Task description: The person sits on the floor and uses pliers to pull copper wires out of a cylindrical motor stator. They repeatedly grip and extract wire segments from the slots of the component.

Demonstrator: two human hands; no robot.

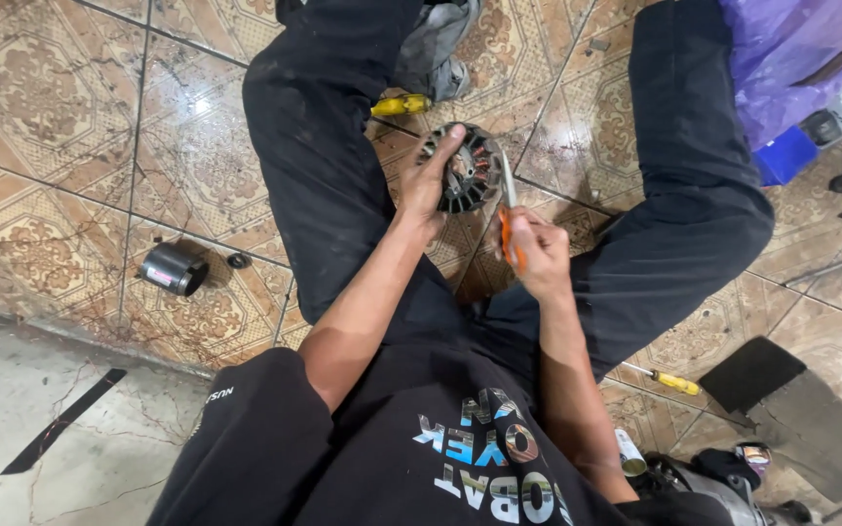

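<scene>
Person seated on the patterned tile floor (41, 146), legs apart, working between the knees.

Progress, as far as visible: the round motor stator (465, 168) is out of any housing and sits bare on the floor between the legs, dark laminated ring with copper-coloured windings showing in the slots. The windings look to be in place all round (judgement only; the near side is hidden by the hand). A tool is engaged at its right edge, so work on the ring reads as under way, not finished.

Left hand (428, 183): fingers curled over the left rim of the stator, thumb side towards the wearer, gripping and steadying it.

Right hand (535, 251): closed in a fist round the orange handle of a screwdriver (507, 200), metal shaft pointing up and away, tip at the stator's right rim. Whether the tip is touching, cannot tell.

Nearby: a yellow-handled screwdriver (400, 104) beyond the stator, a second yellow one (672, 381) by the right leg, a dark metal cylinder (173, 269) well apart on the left.
</scene>
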